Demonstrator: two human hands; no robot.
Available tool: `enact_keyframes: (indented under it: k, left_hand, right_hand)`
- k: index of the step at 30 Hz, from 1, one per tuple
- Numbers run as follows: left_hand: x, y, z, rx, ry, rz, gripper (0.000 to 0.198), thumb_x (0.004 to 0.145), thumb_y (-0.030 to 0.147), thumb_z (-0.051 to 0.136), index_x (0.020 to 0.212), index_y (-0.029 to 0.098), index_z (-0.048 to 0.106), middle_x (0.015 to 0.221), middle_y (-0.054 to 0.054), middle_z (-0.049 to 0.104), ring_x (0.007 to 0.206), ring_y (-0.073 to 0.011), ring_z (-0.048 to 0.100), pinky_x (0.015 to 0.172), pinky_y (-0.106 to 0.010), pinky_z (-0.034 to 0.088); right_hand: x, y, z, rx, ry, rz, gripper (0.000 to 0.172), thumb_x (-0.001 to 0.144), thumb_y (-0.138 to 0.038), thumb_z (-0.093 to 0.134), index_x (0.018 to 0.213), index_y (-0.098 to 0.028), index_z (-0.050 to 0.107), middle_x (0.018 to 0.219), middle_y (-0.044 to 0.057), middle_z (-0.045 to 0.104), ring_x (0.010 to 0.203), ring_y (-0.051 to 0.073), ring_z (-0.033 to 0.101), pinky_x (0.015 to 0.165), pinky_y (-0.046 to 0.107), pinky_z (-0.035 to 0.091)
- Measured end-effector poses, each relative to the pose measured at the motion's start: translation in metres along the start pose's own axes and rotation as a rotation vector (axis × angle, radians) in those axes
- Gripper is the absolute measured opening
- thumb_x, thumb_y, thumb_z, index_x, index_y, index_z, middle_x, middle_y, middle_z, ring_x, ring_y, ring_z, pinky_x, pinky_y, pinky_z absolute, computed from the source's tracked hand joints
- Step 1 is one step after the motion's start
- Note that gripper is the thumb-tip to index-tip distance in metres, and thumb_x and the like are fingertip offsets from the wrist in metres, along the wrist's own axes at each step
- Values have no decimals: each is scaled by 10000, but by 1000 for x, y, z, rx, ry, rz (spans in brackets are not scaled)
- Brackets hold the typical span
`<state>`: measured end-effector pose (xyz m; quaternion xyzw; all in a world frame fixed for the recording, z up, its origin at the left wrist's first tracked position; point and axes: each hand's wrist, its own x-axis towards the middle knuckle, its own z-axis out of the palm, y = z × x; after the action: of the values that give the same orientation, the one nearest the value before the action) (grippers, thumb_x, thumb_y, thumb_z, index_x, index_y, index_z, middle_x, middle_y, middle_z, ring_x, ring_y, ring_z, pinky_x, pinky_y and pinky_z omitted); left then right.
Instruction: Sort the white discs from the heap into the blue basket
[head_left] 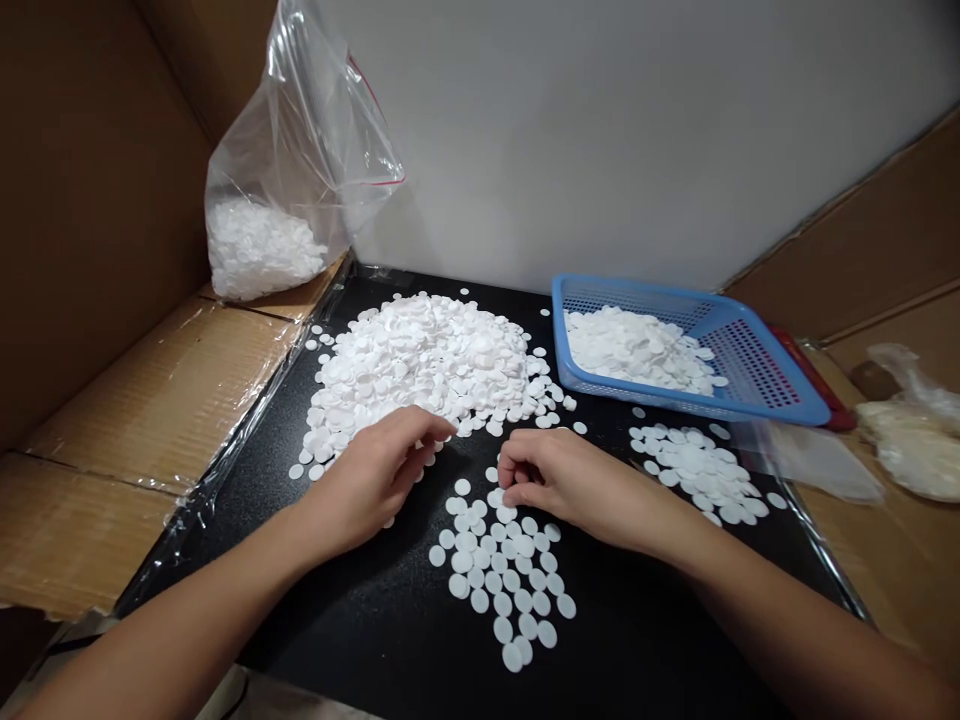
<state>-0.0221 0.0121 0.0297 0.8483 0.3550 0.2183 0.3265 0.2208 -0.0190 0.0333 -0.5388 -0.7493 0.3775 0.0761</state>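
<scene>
A big heap of small white discs (424, 365) lies on a black mat (360, 600). My left hand (375, 475) rests palm down at the heap's near edge, fingers stretched toward the discs and holding nothing I can see. My right hand (559, 480) sits just right of it, fingers curled in and pinched over the top of a flat spread of discs (502, 570) laid out in front of me. What the curled fingers hold is hidden.
A blue mesh basket (757, 375) with white discs stands at the back right. A smaller patch of discs (697, 470) lies before it. A clear bag of discs (259, 245) leans at the back left on cardboard (150, 400). Plastic bags (911, 430) lie far right.
</scene>
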Motion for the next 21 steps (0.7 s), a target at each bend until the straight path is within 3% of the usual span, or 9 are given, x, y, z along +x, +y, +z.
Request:
enact_keyframes:
  k: [4,7,9,12,18,21]
  left_hand:
    - [-3,-3,-31,99,-271,31,91,901,229,643,991,214,637,1001,-23,599,896,-165,571,728,-256,448]
    - [-7,-9,-38,165,-406,110,168,826,253,743,971,230,662,978,-19,582,923,-193,528,747,-277,407]
    - [-8,-11,-36,185,-423,143,137,823,228,745,934,231,666,959,-14,582,918,-197,508,756,-288,385]
    - [-8,-12,-31,198,-387,143,74,841,218,724,876,216,660,948,-16,577,913,-197,491,756,-289,374]
    - [-8,-10,-31,227,-442,160,115,875,222,689,778,198,631,896,-13,561,879,-191,477,770,-301,354]
    - [-8,-9,-33,243,-491,153,127,892,219,667,781,193,612,898,-13,551,873,-192,474,775,-302,352]
  right_hand:
    - [-1,0,-1,98,-29,-36,99,837,-202,644,741,-203,620,751,-4,628,601,121,551,493,218,389]
    - [2,1,0,89,89,-66,98,856,-202,620,761,-203,595,749,-3,618,607,122,545,510,224,404]
    - [5,2,2,26,161,-116,94,863,-173,613,775,-202,595,796,10,631,670,138,574,569,245,436]
    - [8,4,1,-41,119,-183,111,893,-157,588,814,-213,641,885,30,656,795,171,621,677,288,483]
    - [10,11,-3,-59,178,-138,196,921,-86,519,922,-210,671,978,46,657,900,184,635,780,322,508]
    - [9,10,0,-54,118,-138,154,923,-124,552,921,-218,674,980,40,656,915,188,631,789,326,502]
